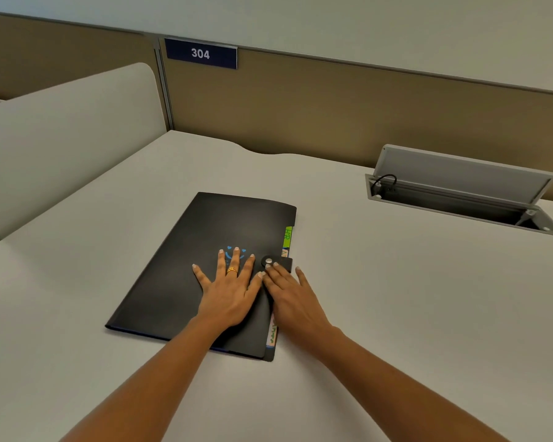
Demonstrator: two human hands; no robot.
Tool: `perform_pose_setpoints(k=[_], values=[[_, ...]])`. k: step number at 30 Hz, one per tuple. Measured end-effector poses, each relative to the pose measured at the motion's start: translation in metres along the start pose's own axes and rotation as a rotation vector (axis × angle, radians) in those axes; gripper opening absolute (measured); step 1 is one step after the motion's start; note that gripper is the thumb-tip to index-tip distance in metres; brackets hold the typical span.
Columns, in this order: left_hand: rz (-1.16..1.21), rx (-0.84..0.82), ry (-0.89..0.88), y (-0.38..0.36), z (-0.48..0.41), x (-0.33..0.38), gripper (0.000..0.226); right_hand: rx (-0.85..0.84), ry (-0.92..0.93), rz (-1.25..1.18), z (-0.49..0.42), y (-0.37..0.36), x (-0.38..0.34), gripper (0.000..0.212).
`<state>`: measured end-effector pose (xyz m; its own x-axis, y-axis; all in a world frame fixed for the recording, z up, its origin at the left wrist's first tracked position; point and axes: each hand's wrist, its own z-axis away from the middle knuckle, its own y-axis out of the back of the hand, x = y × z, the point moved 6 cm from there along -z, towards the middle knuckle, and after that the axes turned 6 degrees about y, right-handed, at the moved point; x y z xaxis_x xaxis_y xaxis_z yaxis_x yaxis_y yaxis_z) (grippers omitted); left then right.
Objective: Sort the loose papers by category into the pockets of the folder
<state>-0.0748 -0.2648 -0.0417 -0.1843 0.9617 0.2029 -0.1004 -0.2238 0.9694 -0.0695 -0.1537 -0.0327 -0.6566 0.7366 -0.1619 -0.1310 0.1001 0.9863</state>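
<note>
Two bare forearms are shown entering from the lower edge and meeting over a closed black folder (205,237), which lies flat on the bench (396,298), slightly askew. The left grip (229,291), marked by a gold ring (232,270), is laid palm-down on the cover with its fingers spread and straight; nothing is pinched, and the cover is merely pressed. The right grip (292,298) is set just beside it at the opening edge, fingers extended and close together, with the fingertips resting on the strap (284,264) next to its metal snap (268,260); no curl round the strap can be made out. Printed sheet edges (272,333) are seen protruding from the near part of the opening side, and a green tab (288,237) lettered "HR" farther along it, so some pockets are judged to be filled already. No loose papers are visible on the bench in this view. Whether the snap is being pressed home at the end of the sorting or is about to be undone cannot be told. Beyond the folder, an open cable hatch (460,193) is recessed in the bench to the right, and a brown partition (300,106) bearing a plate (201,53) numbered 304 closes the scene.
</note>
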Motion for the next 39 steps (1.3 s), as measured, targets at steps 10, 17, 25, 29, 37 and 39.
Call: perform_pose_setpoints(k=[10, 17, 25, 29, 37, 39], values=[[0.081, -0.044, -0.066, 0.014, -0.054, 0.006, 0.05, -0.072, 0.026, -0.046, 0.0, -0.002, -0.004, 0.1], [0.015, 0.119, -0.01, 0.028, -0.047, -0.009, 0.05, -0.066, 0.006, -0.035, -0.017, 0.001, 0.005, 0.108], [-0.053, 0.091, 0.055, 0.022, -0.029, -0.032, 0.058, -0.023, -0.061, -0.093, -0.043, -0.003, 0.009, 0.111], [-0.085, 0.081, 0.052, 0.023, -0.027, -0.033, 0.057, -0.092, -0.105, -0.172, -0.038, -0.002, 0.008, 0.087], [-0.05, 0.021, 0.038, 0.027, -0.015, 0.001, 0.056, -0.146, -0.208, -0.21, -0.011, 0.013, 0.034, 0.07], [-0.042, -0.002, 0.009, 0.029, -0.011, 0.02, 0.057, -0.133, -0.239, -0.167, 0.001, 0.028, 0.046, 0.068]])
